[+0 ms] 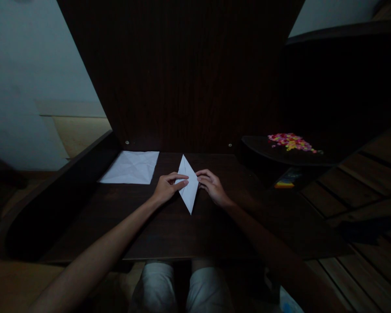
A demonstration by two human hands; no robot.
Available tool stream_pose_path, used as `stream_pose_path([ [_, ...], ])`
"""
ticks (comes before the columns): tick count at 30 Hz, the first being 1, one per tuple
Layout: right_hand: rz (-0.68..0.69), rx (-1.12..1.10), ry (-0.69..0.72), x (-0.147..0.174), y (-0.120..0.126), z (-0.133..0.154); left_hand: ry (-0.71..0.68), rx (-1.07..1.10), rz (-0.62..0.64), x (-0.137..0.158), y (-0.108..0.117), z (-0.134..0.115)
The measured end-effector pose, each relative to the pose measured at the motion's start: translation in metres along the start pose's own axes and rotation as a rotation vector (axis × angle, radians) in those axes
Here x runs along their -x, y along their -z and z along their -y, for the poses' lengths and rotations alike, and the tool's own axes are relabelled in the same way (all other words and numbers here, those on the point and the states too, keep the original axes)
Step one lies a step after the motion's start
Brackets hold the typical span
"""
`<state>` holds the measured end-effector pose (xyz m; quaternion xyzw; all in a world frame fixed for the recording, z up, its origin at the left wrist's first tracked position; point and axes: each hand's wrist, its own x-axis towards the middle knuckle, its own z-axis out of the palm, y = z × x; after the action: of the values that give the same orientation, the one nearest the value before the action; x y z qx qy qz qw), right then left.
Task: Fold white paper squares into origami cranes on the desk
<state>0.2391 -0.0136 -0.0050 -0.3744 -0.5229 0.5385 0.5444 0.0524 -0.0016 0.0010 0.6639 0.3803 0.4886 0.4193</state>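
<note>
A white sheet of paper folded into a long diamond point(189, 193) is held over the middle of the dark desk, one point toward the back panel and one toward me. My left hand point(168, 186) pinches its left side, with the fingers lying across the front face and the thumb below them. At the right corner, my right hand point(211, 186) grips the edge between thumb and fingers. A crease or slit line runs down the upper left of the diamond. Some fingertips of the right hand are hidden behind the paper.
Flat on the desk point(169, 234) at the back left lies a creased white sheet point(130, 167). A raised side board point(61, 191) borders the left. On a rounded shelf point(257, 145) at the right sits a pile of small pink, red and yellow pieces point(291, 142). A tall dark panel point(182, 78) closes the back.
</note>
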Motion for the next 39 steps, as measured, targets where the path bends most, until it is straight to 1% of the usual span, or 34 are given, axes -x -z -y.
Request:
stream_pose_path([
  [6,0.039,-0.065,-0.015,0.0015,0.0003,0.0033,0.053,0.056,-0.007,-0.0008,0.0008,0.0024],
  [12,0.076,-0.069,-0.015,0.0028,0.0,0.0031,0.057,0.097,0.005,-0.0009,0.0008,0.001],
  [20,0.071,-0.009,-0.002,0.0022,0.0006,0.0006,0.053,0.102,0.033,0.0,0.0001,0.0031],
  [24,0.076,0.026,0.01,0.0025,-0.0004,0.0005,0.055,0.104,0.07,0.0013,-0.0011,-0.0005],
  [29,0.07,0.03,-0.012,0.0026,-0.0015,-0.0029,0.05,0.135,0.105,0.0036,-0.0038,-0.0044],
  [32,0.053,0.064,-0.025,0.002,-0.0009,-0.0049,0.067,0.162,0.122,0.004,-0.0047,-0.0041],
  [39,0.104,0.166,-0.002,0.0025,-0.0024,-0.002,0.12,0.24,0.161,0.0039,-0.0064,-0.0026],
])
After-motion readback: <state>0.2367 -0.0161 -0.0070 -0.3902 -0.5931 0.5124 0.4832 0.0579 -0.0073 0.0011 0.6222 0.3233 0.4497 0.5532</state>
